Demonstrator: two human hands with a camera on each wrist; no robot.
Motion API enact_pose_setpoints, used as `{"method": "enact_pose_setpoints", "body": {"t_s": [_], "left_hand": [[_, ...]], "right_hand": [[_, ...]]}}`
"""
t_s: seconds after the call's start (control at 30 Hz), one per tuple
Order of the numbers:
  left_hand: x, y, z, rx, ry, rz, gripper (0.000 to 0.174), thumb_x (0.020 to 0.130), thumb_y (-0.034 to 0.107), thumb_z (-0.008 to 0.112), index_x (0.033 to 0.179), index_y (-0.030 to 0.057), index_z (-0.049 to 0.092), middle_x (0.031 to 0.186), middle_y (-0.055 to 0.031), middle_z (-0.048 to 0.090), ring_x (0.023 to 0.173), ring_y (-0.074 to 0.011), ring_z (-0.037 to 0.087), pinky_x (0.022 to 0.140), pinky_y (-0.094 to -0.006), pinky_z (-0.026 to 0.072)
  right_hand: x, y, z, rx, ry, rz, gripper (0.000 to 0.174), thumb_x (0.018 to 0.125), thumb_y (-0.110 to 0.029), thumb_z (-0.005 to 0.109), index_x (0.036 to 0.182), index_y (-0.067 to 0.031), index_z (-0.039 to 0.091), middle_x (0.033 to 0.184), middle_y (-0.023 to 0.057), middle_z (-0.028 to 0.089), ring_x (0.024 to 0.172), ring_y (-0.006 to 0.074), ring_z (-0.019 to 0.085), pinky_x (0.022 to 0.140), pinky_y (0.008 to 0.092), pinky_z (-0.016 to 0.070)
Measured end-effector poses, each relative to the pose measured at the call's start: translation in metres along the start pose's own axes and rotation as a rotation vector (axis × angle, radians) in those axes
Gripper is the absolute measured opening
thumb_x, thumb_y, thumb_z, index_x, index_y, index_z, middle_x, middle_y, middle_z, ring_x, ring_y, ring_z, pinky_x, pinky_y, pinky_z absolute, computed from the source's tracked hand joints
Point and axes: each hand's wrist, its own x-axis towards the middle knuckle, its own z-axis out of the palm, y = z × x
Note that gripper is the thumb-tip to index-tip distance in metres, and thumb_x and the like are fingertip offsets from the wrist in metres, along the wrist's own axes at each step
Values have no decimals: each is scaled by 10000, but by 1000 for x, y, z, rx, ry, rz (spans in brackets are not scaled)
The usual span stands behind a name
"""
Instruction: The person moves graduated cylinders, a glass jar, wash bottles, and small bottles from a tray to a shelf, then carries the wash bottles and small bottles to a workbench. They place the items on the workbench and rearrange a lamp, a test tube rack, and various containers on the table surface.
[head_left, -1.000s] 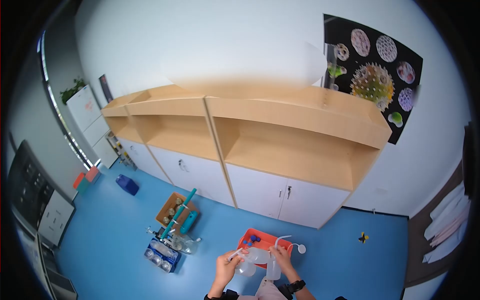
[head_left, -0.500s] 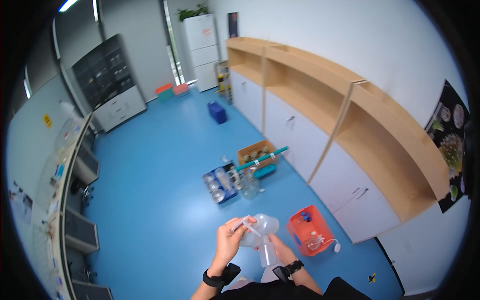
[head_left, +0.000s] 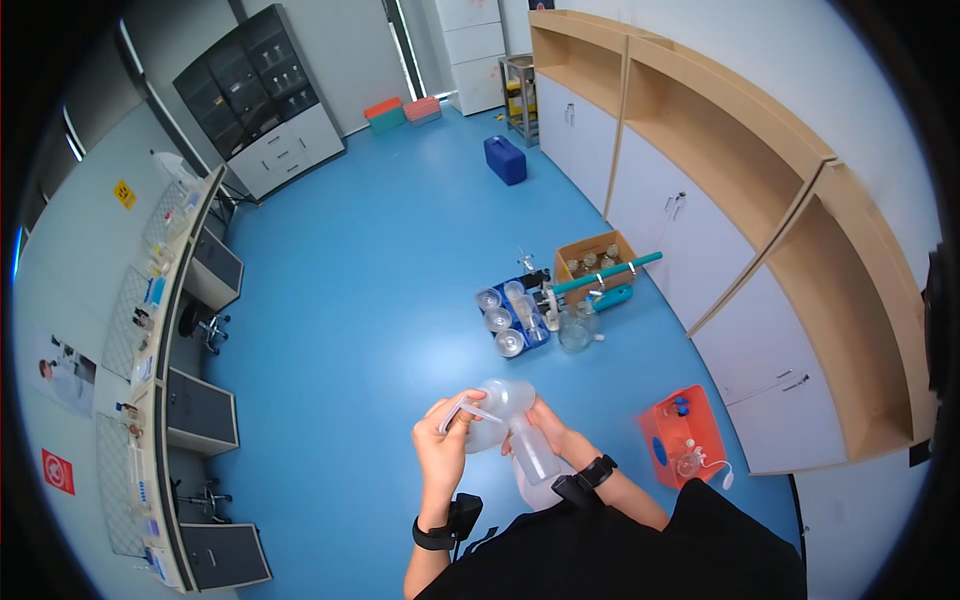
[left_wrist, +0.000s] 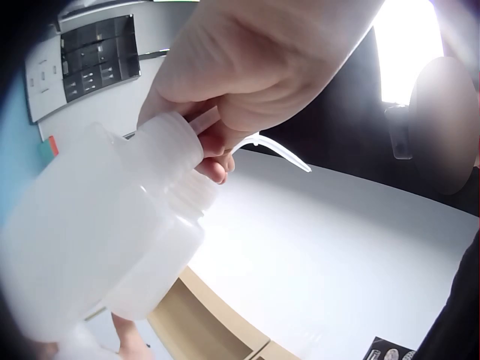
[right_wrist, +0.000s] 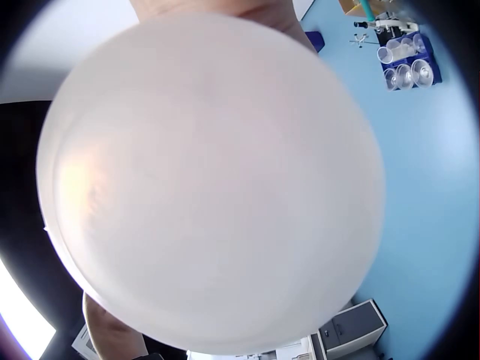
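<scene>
Several translucent white plastic bottles are bunched between the two hands in the head view. My left hand curls its fingers at the bottle necks and holds a thin white tube. In the left wrist view, the fingers of the left hand are at the neck of one bottle, with a second bottle beside it. My right hand grips the bottles from the other side, its fingers partly hidden. A round bottle bottom fills most of the right wrist view.
On the blue floor stand a red bin with small items, a blue rack of clear vessels, a cardboard box of glassware and a blue container. Wooden shelving lines the right, a lab bench the left.
The head view has swung left, so the red bin now lies to the right of the hands. The right hand has left the bin area, and both hands still hold the bottles.
</scene>
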Motion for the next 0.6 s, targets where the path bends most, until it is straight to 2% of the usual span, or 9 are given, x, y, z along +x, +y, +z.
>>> {"method": "enact_pose_setpoints", "body": {"t_s": [0.03, 0.1, 0.13, 0.3, 0.33, 0.4, 0.53, 0.6], "left_hand": [[16, -2, -4, 14, 3, -5, 128, 783, 112, 585, 841, 12, 639, 646, 19, 481, 581, -51, 405, 516, -190, 314], [50, -3, -11, 68, 26, -26, 139, 787, 126, 576, 887, 66, 652, 669, -8, 544, 614, -74, 464, 560, -208, 372], [66, -3, -15, 82, 45, -39, 139, 787, 126, 576, 887, 66, 652, 669, -8, 544, 614, -74, 464, 560, -208, 372], [159, -9, -17, 70, 177, 222, 149, 757, 77, 594, 892, 56, 651, 675, -24, 525, 655, -97, 476, 577, -224, 378], [173, -12, -18, 70, 189, 207, 149, 757, 77, 594, 892, 56, 651, 675, -24, 525, 655, -97, 476, 577, -224, 378], [198, -22, -23, 173, 286, 321, 150, 751, 58, 593, 888, 54, 652, 662, -31, 510, 665, -109, 479, 576, -234, 379], [248, -44, -39, 159, 364, 305, 147, 746, 57, 603, 885, 52, 651, 643, -36, 515, 622, -109, 469, 554, -226, 374], [274, -56, -49, 38, 336, 117, 146, 739, 49, 608, 879, 42, 650, 624, -44, 531, 576, -93, 461, 513, -214, 364]], "right_hand": [[20, -7, -2, -80, -12, 10, 637, 822, -594, 243, 1114, -61, 435, 839, 115, 553, 633, 267, 604, 547, 326, 500], [60, -26, -7, -56, -34, 20, 632, 825, -588, 242, 1111, -59, 440, 843, 117, 554, 638, 269, 604, 555, 328, 498], [78, -34, -6, -42, -45, 30, 628, 828, -581, 242, 1108, -57, 444, 848, 118, 555, 643, 270, 603, 562, 331, 496], [155, -103, 1, -48, -117, 0, 600, 839, -554, 247, 1106, -55, 448, 854, 124, 558, 655, 274, 605, 569, 335, 493], [165, -109, 1, -49, -130, 8, 594, 841, -548, 247, 1105, -56, 450, 858, 126, 559, 655, 274, 605, 573, 337, 493], [191, -116, 0, -54, -137, 60, 590, 844, -544, 247, 1109, -57, 449, 858, 124, 559, 657, 274, 605, 576, 336, 493], [244, -140, 4, -71, -139, 127, 567, 853, -518, 256, 1103, -51, 456, 852, 117, 558, 662, 275, 606, 593, 340, 493], [273, -149, 6, -71, -123, 150, 555, 857, -507, 261, 1095, -47, 459, 845, 111, 557, 670, 274, 606, 603, 343, 493]]}}
